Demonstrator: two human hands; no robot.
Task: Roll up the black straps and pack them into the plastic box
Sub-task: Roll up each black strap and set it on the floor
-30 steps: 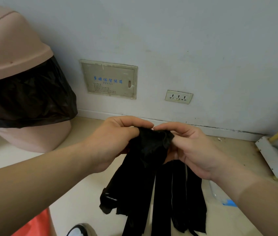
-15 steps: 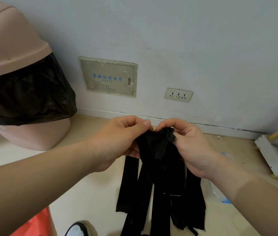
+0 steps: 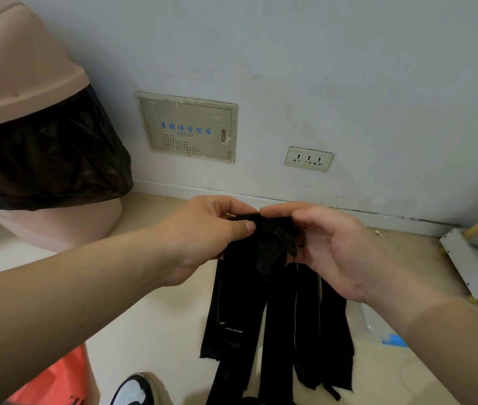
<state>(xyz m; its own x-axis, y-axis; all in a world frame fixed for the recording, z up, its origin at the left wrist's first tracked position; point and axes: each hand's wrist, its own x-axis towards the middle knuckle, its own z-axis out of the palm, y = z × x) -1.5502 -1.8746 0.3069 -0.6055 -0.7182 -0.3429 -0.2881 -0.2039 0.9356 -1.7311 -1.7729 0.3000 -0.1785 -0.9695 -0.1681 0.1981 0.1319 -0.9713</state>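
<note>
- My left hand [image 3: 202,238] and right hand [image 3: 334,249] pinched the bunched top of the black straps [image 3: 264,302]; their ends hung loose.
- A pink bin [image 3: 27,83] stood to the left.

Bin [image 3: 12,83]: cut by left and top edges.
Straps [image 3: 275,317]: lower ends run off bottom edge. Top bunch partly hidden in pinch of left hand [image 3: 202,238] and right hand [image 3: 334,252]. Logo too small to read.
Shoe [image 3: 135,390], orange bag [image 3: 56,381]: cut by bottom edge.
Dustpan [image 3: 471,264]: cut by right edge.
Clear plastic thing [image 3: 369,323]: mostly behind right forearm, kind unclear.
</note>
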